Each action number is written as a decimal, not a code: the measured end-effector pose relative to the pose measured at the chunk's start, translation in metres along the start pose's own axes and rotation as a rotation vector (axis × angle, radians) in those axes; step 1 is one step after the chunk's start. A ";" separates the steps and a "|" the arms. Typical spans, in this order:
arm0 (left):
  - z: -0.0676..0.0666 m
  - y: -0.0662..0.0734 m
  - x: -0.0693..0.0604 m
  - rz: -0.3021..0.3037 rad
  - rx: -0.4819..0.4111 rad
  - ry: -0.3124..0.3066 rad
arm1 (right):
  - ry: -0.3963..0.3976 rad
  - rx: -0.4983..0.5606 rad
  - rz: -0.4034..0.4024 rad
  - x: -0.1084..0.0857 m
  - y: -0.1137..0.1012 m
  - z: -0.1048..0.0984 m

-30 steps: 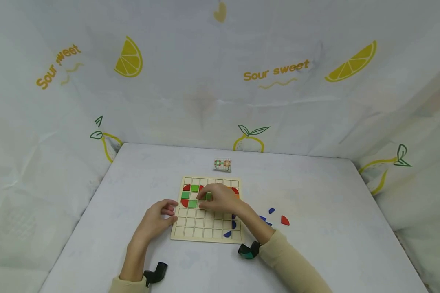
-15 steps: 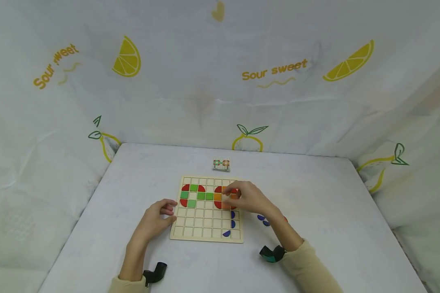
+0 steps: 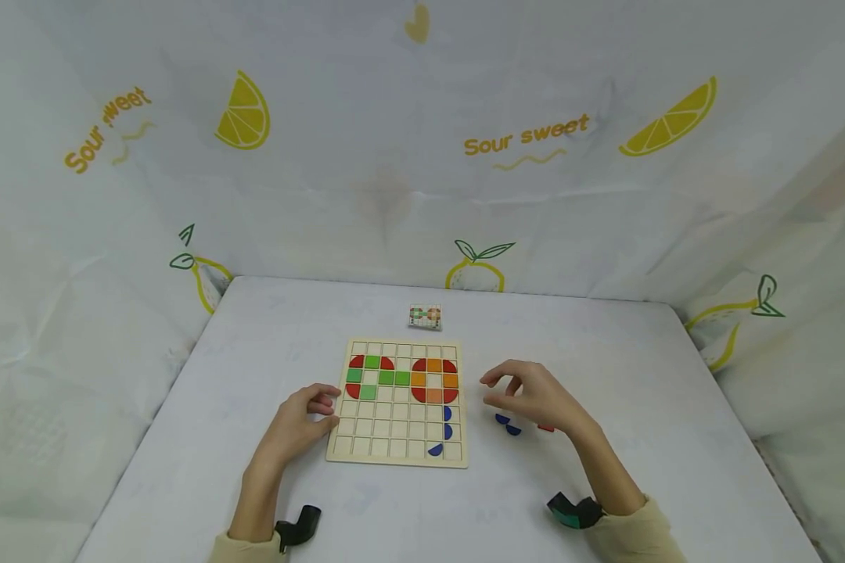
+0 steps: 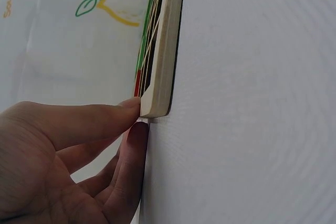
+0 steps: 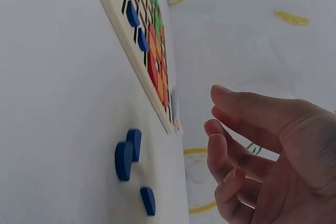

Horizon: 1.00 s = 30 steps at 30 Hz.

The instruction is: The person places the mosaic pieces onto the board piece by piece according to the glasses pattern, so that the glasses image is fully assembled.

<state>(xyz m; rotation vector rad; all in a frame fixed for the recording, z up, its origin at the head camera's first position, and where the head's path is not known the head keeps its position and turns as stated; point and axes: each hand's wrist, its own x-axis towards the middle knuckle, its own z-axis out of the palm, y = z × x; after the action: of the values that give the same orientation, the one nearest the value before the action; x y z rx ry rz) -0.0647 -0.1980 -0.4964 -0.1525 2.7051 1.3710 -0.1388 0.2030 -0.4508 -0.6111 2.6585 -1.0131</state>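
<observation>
A wooden grid board point(image 3: 390, 430) lies on the table with red quarter-circle, green square and orange square tiles in its upper rows. Three blue half-discs point(image 3: 447, 431) sit toward its lower right. My left hand point(image 3: 298, 422) is at the board's left edge; the left wrist view shows the thumb tip touching the frame, fingers loosely bent. To the right of the board my right hand point(image 3: 535, 395) hovers, fingers bent and apart with nothing between them. Beneath it lie loose blue half-discs point(image 5: 124, 161), three in the right wrist view, and a red piece point(image 3: 546, 428), mostly hidden.
Behind the board stands a small pattern card point(image 3: 425, 316) with a coloured grid picture. A white cloth backdrop point(image 3: 324, 203) with lemon prints rises past the table's far edge. Black wrist cameras point(image 3: 299, 525) are strapped to both forearms.
My right hand has moved from the green tiles across the board to the right, off it. A green square now shows beside another in the middle row. The left hand stays put.
</observation>
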 end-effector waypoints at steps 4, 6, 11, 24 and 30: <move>0.000 0.000 0.000 0.001 0.000 0.001 | -0.013 0.025 0.056 -0.018 0.012 -0.011; 0.000 0.000 0.000 0.000 0.002 0.003 | -0.025 0.041 0.058 -0.026 0.019 -0.015; 0.002 -0.001 0.002 -0.002 0.007 0.010 | -0.057 0.081 0.045 -0.040 0.039 -0.024; 0.002 -0.002 0.002 -0.012 0.007 0.007 | -0.137 0.128 0.046 -0.054 0.088 -0.033; 0.002 -0.003 0.001 -0.022 0.007 0.005 | -0.167 0.142 0.005 -0.052 0.096 -0.036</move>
<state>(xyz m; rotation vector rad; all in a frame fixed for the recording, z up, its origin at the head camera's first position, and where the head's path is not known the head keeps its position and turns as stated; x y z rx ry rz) -0.0656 -0.1981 -0.4999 -0.1851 2.7031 1.3574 -0.1338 0.3128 -0.4862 -0.6284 2.4194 -1.0873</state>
